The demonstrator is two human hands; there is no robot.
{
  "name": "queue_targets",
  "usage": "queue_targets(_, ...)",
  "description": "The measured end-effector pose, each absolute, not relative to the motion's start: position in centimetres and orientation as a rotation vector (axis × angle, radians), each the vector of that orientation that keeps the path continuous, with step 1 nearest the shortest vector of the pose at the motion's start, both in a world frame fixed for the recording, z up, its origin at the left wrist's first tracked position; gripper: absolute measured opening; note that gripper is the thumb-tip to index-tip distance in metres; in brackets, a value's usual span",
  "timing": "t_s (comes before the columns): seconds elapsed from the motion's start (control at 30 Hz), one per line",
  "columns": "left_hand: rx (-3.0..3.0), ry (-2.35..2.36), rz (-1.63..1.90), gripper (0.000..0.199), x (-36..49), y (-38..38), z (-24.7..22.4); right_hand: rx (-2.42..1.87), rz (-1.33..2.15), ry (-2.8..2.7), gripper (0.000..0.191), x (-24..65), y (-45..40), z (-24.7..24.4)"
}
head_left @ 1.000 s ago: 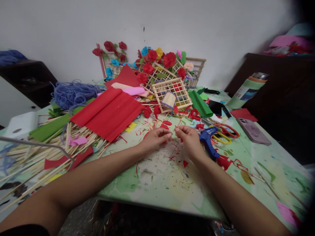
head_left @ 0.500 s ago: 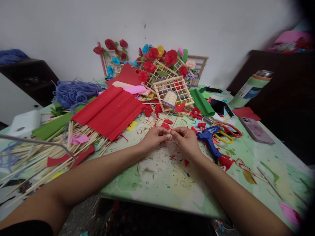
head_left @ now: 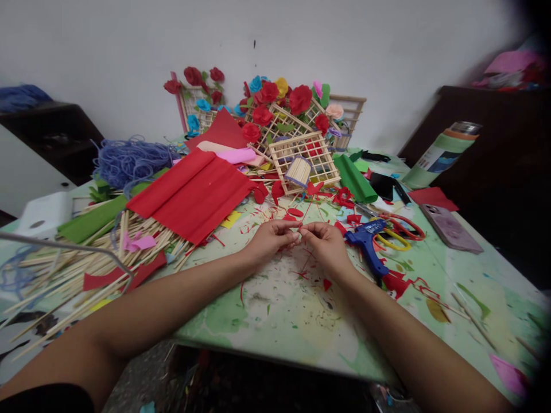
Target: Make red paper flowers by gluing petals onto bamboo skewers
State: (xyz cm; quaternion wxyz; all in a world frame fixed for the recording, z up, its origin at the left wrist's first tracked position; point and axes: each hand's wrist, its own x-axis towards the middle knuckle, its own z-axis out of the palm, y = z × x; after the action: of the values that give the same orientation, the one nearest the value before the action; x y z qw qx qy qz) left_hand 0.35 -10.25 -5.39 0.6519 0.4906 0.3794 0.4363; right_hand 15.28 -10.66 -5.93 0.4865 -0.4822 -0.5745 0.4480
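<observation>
My left hand [head_left: 271, 242] and my right hand [head_left: 326, 246] meet above the middle of the table, thumbs against forefingers. Both are closed in a pinch, fingertips nearly touching. A trace of red shows between them, too small to make out. Just beyond the fingers lie a red paper petal [head_left: 295, 212] and thin red scraps. To the right of my right hand rests a blue glue gun [head_left: 368, 244], with yellow- and orange-handled scissors [head_left: 400, 229] beside it.
Red crepe paper [head_left: 189, 195] covers part of a pile of thin wooden sticks [head_left: 77, 267] at left. Behind stand stick lattices [head_left: 303, 163] with paper flowers. Blue-violet cord [head_left: 131, 163] is heaped at back left. A phone [head_left: 451, 228] and a green bottle [head_left: 441, 155] are at right.
The red piece that showed above my left fingers is no longer visible there. My left forefinger reaches a little straighter toward the right fingertips. Both hands stay in nearly the same place.
</observation>
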Motion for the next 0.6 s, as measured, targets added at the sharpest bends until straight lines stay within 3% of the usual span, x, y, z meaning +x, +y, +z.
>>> queue_targets(0.17, 1.12, 0.873, 0.977, 0.048, 0.37, -10.39, -5.04, -1.187, 1.074, -1.392, 0.017, 15.26, -10.63, -5.82)
queue_targets(0.6, 1.07, 0.872, 0.997, 0.037, 0.22, -10.09, -5.81, -1.209, 1.045, -1.389, 0.019, 15.25, -10.58, -5.93)
